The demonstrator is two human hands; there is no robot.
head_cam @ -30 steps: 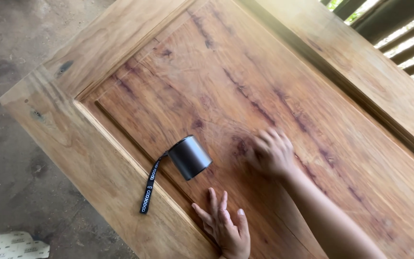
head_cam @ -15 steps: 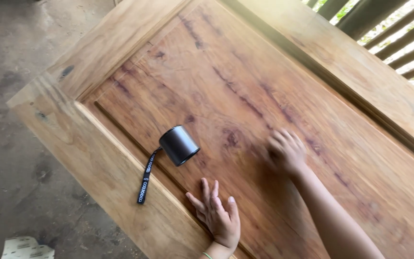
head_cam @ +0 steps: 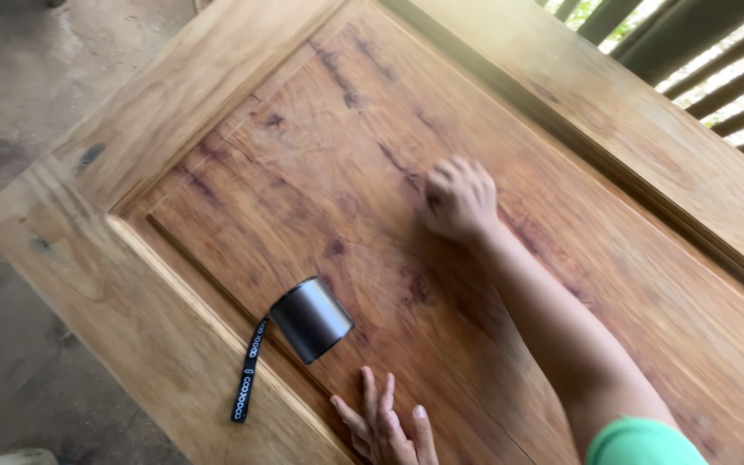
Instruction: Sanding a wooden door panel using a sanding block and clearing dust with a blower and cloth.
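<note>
Wooden door panel (head_cam: pixel 320 164) lies flat above a bare concrete floor (head_cam: pixel 10 103), its recessed centre reddish-brown and framed by paler boards. Right hand (head_cam: pixel 458 200) rests on the middle of the recessed panel, fingers curled under, knuckles up; whether it grips anything cannot be told. Left hand (head_cam: pixel 387 424) lies flat at the near edge, fingers spread. Dark cylindrical speaker (head_cam: pixel 310 319) lies on its side just beyond the left hand, its black strap (head_cam: pixel 248 382) trailing across the near frame board.

The left hand (head_cam: pixel 387 427) is cut off at the bottom edge. The right hand (head_cam: pixel 460 198) is motion-blurred, its fingers curled under, hiding whatever they press.
</note>
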